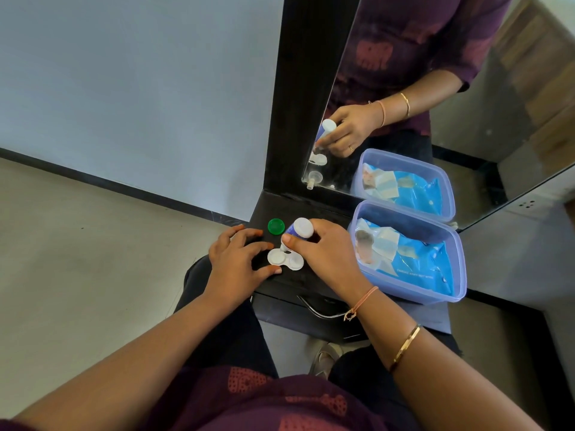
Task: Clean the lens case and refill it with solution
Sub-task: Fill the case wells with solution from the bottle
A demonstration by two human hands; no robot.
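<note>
Head | right grip (323, 253) grasping bottle (298, 230) over lens case (284, 259) | left grip (236, 259) released, touching it

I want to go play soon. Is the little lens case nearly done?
Partway. Done: the green cap is off and the lens case lies open. In hand: the right hand tips the bottle nozzle-down over the case while the left hand steadies it. Left: finishing the filling and screwing caps on. I can't see liquid in the wells.
</note>
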